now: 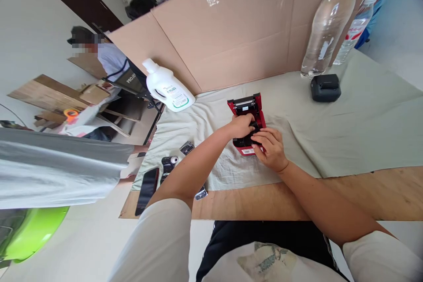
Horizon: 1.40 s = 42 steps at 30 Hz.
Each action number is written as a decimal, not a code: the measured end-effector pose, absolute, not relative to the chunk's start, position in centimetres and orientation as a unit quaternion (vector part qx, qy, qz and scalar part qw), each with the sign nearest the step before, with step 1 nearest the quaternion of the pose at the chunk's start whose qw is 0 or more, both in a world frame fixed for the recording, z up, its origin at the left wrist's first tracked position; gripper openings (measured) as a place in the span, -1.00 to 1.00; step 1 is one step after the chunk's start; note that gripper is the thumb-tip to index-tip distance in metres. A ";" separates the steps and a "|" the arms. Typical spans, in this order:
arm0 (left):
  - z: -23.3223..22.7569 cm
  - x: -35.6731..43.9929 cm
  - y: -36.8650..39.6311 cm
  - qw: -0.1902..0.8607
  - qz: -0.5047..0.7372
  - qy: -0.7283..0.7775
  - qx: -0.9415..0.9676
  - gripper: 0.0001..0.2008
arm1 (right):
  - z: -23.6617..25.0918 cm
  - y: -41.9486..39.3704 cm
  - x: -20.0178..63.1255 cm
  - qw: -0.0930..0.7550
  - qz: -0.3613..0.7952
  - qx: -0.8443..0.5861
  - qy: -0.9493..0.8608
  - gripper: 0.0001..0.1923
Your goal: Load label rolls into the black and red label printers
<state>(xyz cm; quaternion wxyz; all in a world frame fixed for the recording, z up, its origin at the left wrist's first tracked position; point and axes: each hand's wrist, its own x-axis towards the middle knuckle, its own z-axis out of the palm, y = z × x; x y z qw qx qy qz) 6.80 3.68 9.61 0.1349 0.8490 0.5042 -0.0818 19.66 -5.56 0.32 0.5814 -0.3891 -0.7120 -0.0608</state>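
A small red and black thermal printer [243,142] stands on the cloth with its lid [245,102] raised. My left hand [242,126] reaches from the left into its black inner compartment. The fingers are bent there, and whatever they pinch is hidden. Across the right rim lie the fingers of my right hand [271,147], its thumb lower down by the front, gripping the printer's side. Left of my forearm are a small roll of paper [174,159], dark crumpled wrappers [187,147] and a black phone-like slab [147,190].
A white jug-shaped bottle [172,90] leans at the back left by a cardboard panel [238,31]. Back right stand a large clear bottle [327,31], a smaller bottle [355,31] and a black box-like device [325,88]. A person [110,55] is beyond the table.
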 end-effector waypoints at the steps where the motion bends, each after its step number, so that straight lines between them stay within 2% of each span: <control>1: 9.5 6.9 3.9 0.134 -0.089 0.503 0.849 -0.68 | 0.3 -5.6 19.6 0.578 -0.061 -0.393 -0.712 -0.87; 7: 8.9 7.5 4.6 0.133 -0.122 0.491 0.853 -0.72 | -0.1 -5.4 19.5 0.549 -0.051 -0.414 -0.724 -0.85; 13: 7.8 7.6 5.0 0.118 -0.067 0.506 0.852 -0.75 | -0.3 -5.3 19.6 0.519 -0.039 -0.432 -0.737 -0.79; 16: 7.8 7.2 4.0 0.138 0.011 0.513 0.847 -0.76 | -0.3 -5.3 19.6 0.511 -0.044 -0.444 -0.735 -0.75; 19: 8.3 6.3 2.5 0.132 0.170 0.492 0.843 -0.77 | -0.3 -5.3 19.6 0.512 -0.060 -0.446 -0.732 -0.73; 23: 8.4 4.4 2.8 0.050 0.371 0.477 0.795 -0.59 | -0.2 -5.4 19.6 0.526 -0.073 -0.436 -0.726 -0.74; 26: 7.6 3.3 3.6 0.058 0.405 0.469 0.783 -0.40 | -0.2 -5.5 19.6 0.535 -0.081 -0.432 -0.721 -0.75; 28: 6.8 2.9 3.2 0.082 0.419 0.461 0.778 -0.36 | -0.1 -5.6 19.6 0.532 -0.084 -0.435 -0.721 -0.75; 35: 3.6 2.9 -3.2 0.106 0.464 0.442 0.760 -0.46 | -0.2 -5.5 19.6 0.526 -0.075 -0.441 -0.723 -0.73; 38: 1.8 3.1 -4.3 0.095 0.484 0.430 0.756 -0.50 | -0.5 -5.2 19.6 0.530 -0.062 -0.430 -0.729 -0.63; 42: -0.3 3.6 -4.0 0.084 0.518 0.449 0.724 -0.47 | -0.6 -4.9 19.6 0.525 -0.049 -0.444 -0.724 -0.37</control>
